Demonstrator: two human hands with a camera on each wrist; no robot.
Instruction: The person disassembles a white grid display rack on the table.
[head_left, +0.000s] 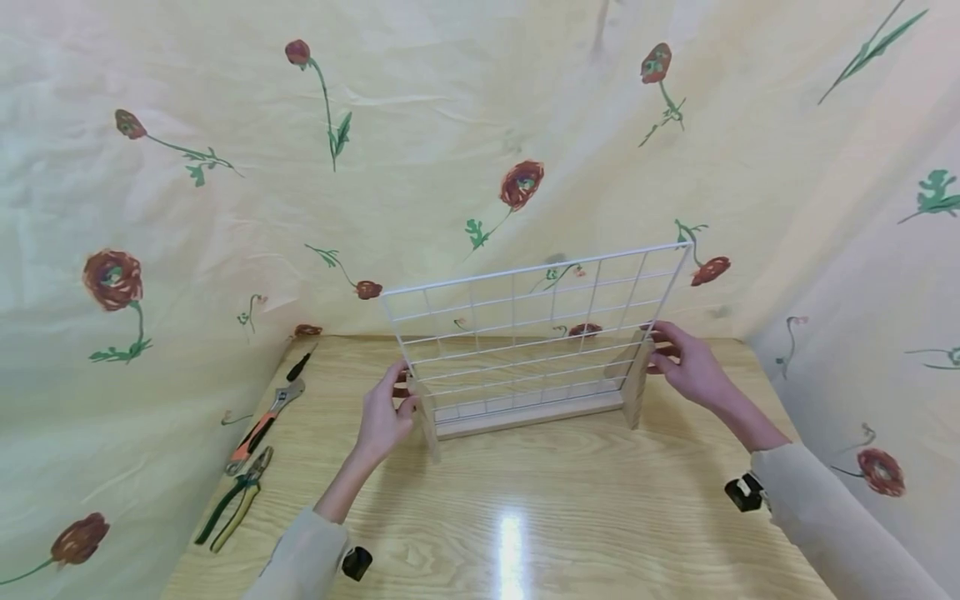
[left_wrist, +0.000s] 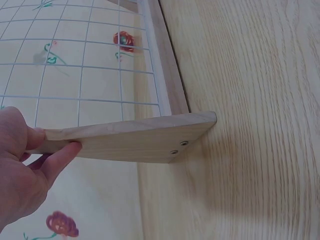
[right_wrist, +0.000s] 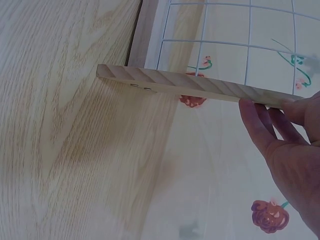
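A rack stands on the table, made of a white wire grid (head_left: 536, 268) between two wooden side panels with a wooden bottom rail (head_left: 532, 418). My left hand (head_left: 386, 421) grips the upper part of the left side panel (left_wrist: 130, 140), thumb at its edge and fingers against the outer face. On the other side, my right hand (head_left: 690, 367) holds the right side panel (right_wrist: 165, 82) near its upper end in the same manner. Two screw heads (left_wrist: 184, 143) show low on the left panel's outer face. The grid leans slightly, with its top wire above both hands.
Along the table's left edge lie pliers (head_left: 238, 515) with green and yellow handles, an adjustable wrench (head_left: 283, 395) with an orange grip, and a black screwdriver (head_left: 298, 367). Flower-patterned cloth (head_left: 420, 167) hangs behind the wooden table (head_left: 600, 500) and at both sides.
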